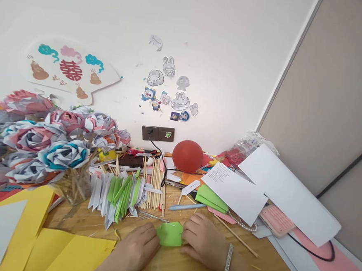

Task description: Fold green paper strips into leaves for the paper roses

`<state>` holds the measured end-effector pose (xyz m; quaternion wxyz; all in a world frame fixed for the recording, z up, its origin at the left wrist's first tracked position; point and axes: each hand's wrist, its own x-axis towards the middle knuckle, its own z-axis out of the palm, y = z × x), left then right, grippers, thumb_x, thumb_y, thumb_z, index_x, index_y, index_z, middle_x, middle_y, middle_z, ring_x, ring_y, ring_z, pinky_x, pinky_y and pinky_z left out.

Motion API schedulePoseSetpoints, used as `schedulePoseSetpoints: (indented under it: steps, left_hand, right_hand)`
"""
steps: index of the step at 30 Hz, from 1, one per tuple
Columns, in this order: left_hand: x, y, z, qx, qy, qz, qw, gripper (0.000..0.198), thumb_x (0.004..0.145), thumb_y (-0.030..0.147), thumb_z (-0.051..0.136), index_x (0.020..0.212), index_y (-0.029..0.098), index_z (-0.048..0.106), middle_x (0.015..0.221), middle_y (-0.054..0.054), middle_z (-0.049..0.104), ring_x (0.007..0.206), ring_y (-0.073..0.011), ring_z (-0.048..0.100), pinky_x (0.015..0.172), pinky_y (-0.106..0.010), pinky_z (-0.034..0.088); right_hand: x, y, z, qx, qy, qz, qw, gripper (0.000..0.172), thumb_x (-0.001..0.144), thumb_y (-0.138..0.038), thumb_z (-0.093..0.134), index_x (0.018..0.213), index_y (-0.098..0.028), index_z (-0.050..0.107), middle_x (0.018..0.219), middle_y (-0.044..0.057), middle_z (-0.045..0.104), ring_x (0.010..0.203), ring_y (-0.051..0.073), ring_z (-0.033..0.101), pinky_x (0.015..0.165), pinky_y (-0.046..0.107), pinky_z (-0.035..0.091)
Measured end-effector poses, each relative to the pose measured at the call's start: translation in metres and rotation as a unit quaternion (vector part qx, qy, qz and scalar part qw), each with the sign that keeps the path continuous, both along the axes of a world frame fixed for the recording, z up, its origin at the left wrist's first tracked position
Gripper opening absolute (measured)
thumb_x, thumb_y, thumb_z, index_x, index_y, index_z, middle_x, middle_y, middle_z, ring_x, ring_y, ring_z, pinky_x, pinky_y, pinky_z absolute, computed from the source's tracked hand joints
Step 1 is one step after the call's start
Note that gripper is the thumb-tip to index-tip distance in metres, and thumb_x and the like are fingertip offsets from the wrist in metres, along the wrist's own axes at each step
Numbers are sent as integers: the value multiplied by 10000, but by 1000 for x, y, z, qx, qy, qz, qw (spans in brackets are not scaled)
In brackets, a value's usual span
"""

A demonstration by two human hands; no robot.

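A small piece of green paper [170, 234] is between my two hands, just above or on the wooden table. My left hand [140, 245] is closed at the paper's left edge, its fingertips out of sight. Opposite it, my right hand [203, 238] grips the right edge with bent fingers; a silvery bracelet [228, 260] circles that wrist. Thin metal wires [152, 217] lie just beyond the paper. Behind them are folded white and green paper strips [119, 195] in a heap and a light blue pen [186, 207].
Folded paper roses [63, 154] stand in a clear container at left. Yellow sheets [72, 254] cover the near left. Wooden sticks [157, 183] and a red balloon [188, 156] are by the wall. White sheets [288, 192] and a pink phone-like case [276, 220] lie right.
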<state>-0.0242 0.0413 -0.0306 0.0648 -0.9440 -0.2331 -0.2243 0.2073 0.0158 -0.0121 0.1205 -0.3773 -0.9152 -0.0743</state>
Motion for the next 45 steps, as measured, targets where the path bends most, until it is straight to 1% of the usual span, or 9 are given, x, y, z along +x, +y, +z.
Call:
schedulePoseSetpoints:
  steps: [5, 10, 14, 21, 28, 37, 40, 43, 45]
  left_hand:
    - [4, -6, 7, -27, -8, 40, 999, 289, 902, 106, 335, 681, 173, 509, 728, -42, 568, 668, -175, 550, 587, -275, 471]
    - [7, -11, 12, -87, -10, 82, 993, 139, 840, 125, 450, 752, 184, 540, 803, -44, 593, 752, -197, 581, 673, -314, 506]
    - [10, -12, 14, -124, -21, 110, 986, 172, 850, 132, 440, 724, 187, 544, 793, -43, 595, 750, -195, 586, 682, -320, 507]
    - [16, -13, 13, -173, -65, 176, 967, 171, 830, 146, 436, 704, 198, 540, 781, -41, 591, 765, -205, 579, 694, -334, 498]
    - [18, -12, 7, -149, -62, 223, 961, 197, 810, 140, 418, 718, 188, 586, 794, -60, 587, 788, -225, 568, 719, -371, 486]
    - [22, -14, 9, -94, 14, 277, 956, 150, 813, 162, 479, 751, 174, 615, 825, -74, 599, 824, -257, 563, 742, -414, 472]
    - [20, -14, 6, -37, 20, 242, 969, 172, 807, 116, 503, 898, 206, 619, 916, -66, 614, 856, -240, 568, 750, -387, 478]
    - [16, -12, 5, 54, 38, 112, 991, 296, 823, 110, 519, 1054, 280, 588, 1174, -65, 576, 1077, -264, 516, 848, -403, 451]
    - [10, -9, 6, 95, 48, 54, 993, 309, 839, 141, 526, 1103, 293, 576, 1304, -66, 509, 1196, -291, 440, 902, -431, 418]
  right_hand:
    - [-2, -2, 1, -11, 31, -19, 999, 93, 848, -238, 541, 783, -183, 580, 820, 31, 608, 762, 180, 471, 712, 321, 346]
    - [-7, -5, 0, -53, 93, -74, 992, 41, 808, -207, 538, 777, -188, 556, 838, 21, 579, 782, 177, 463, 697, 307, 341]
    - [-10, -5, 0, -81, 96, -93, 988, 63, 814, -239, 575, 777, -193, 554, 859, 11, 576, 804, 177, 466, 714, 308, 342]
    - [-17, -4, -5, -114, 168, -165, 965, 86, 796, -134, 569, 744, -188, 527, 828, -4, 547, 821, 166, 470, 722, 284, 349]
    - [-22, -5, -9, -98, 184, -215, 954, 116, 775, -148, 569, 684, -190, 512, 781, -3, 541, 791, 179, 459, 694, 294, 326]
    - [-23, -5, -10, -88, 168, -254, 948, 111, 764, -196, 597, 692, -195, 513, 776, 10, 549, 775, 199, 464, 694, 318, 311]
    - [-20, -5, -10, -89, 167, -262, 946, 137, 760, -246, 629, 698, -201, 516, 772, 0, 549, 777, 200, 465, 696, 320, 304]
    - [-19, -4, -10, -96, 171, -258, 946, 141, 763, -261, 638, 704, -204, 524, 782, -7, 550, 789, 198, 468, 698, 315, 301]
    - [-18, -3, -10, -98, 177, -256, 945, 139, 758, -262, 646, 709, -206, 528, 787, -12, 552, 794, 195, 469, 702, 314, 298]
